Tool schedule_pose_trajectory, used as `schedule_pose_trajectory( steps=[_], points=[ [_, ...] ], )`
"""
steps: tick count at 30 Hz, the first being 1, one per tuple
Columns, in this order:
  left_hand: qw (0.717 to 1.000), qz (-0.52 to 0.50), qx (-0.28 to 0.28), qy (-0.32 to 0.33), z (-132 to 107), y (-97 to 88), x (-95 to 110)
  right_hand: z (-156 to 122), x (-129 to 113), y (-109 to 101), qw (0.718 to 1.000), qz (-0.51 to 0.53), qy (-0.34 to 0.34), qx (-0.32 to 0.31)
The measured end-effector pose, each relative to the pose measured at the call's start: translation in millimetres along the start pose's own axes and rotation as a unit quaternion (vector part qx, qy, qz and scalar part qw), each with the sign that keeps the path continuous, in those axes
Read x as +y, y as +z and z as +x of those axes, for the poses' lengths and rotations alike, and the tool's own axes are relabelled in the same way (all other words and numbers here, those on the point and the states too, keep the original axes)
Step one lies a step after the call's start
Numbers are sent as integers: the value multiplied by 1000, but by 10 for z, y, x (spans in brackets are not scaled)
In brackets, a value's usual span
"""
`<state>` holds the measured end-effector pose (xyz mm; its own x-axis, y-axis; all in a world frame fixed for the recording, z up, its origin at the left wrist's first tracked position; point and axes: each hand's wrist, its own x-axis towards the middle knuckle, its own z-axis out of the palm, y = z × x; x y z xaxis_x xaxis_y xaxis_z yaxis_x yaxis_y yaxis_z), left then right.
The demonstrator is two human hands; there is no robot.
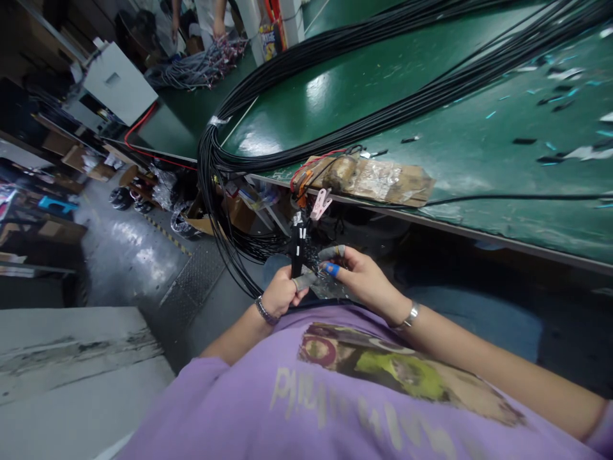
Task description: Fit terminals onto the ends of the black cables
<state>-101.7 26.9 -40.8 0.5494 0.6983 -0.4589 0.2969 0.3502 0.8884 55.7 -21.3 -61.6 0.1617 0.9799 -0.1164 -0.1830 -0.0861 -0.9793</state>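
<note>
Low in front of my body, my left hand (282,291) is closed around black cables (297,249), whose upright ends carry white bands. A grey cover wraps its thumb. Just to the right, my right hand (366,278) has its thumb and index finger pinched close together. Blue tape is on that thumb and a grey cover on the index fingertip; whatever lies between them is too small to make out. Beyond the hands, a pink clothes peg (321,204) sits at the table edge, beside a taped piece of cardboard (383,181) with red and black wires.
A thick bundle of black cables (325,137) runs over the green table (373,89) and hangs off its left end. Black and blue scraps (555,96) litter the right side. Behind, another person's hand (219,29) is near grey cables (191,69). A white box (119,83) stands left.
</note>
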Motion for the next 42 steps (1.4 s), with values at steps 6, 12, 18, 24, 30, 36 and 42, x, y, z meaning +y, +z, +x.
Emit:
schedule_pose_trajectory(
  steps=[6, 12, 18, 24, 30, 36, 42],
  points=[
    [1000, -5, -1, 1, -3, 6, 2, -2, -12, 15, 998, 42, 36, 2],
    [1000, -8, -3, -3, 0, -2, 3, -12, -18, 45, 989, 101, 104, 16],
    [1000, -7, -6, -5, -4, -1, 5, 2, -6, 64, 985, 115, 128, 16],
    [1000, -9, -12, -11, 3, 4, 14, 10, -66, 41, 988, 102, 119, 4],
    [1000, -20, -14, -5, 4, -3, 26, 0, -154, 8, 989, 111, 94, 5],
    [1000, -21, -20, -1, 0, 1, 15, -9, -119, 16, 992, 98, 85, -2],
    [1000, -20, -14, -2, -1, -8, -8, 13, -61, 22, 993, 83, 86, -13]
  ],
)
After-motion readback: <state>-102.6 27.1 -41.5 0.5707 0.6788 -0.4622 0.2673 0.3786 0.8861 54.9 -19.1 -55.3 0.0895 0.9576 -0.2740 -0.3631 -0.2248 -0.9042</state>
